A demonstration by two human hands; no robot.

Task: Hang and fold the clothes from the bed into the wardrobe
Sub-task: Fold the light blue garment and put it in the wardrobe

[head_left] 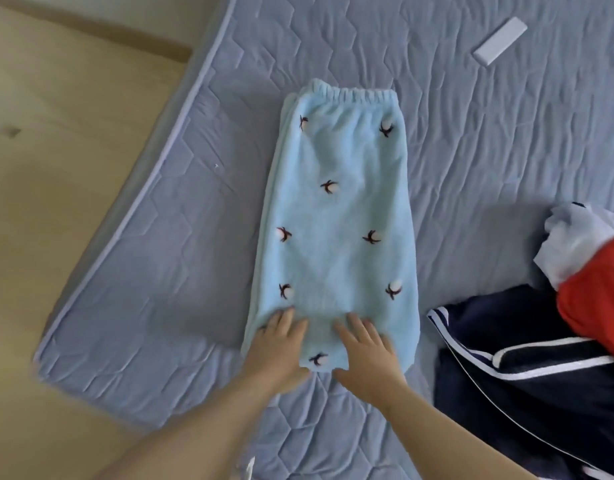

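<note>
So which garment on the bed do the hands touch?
The light blue flower-print trousers: left hand and right hand press their near end. The navy striped garment and red garment lie apart.

Light blue trousers (336, 216) with dark sprigs, grey-blue quilted mattress (489, 140)

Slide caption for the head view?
The left hand and right hand press the near end of blue fleece pants on the mattress.

light blue fleece trousers (336, 216), dark-and-white cotton-boll motifs | folded lengthwise, flat on quilted blue-grey mattress (471, 133), elastic waistband at far end | navy white-striped garment (527, 403) and red-and-white garment (592, 306) heaped near, to the right
</note>
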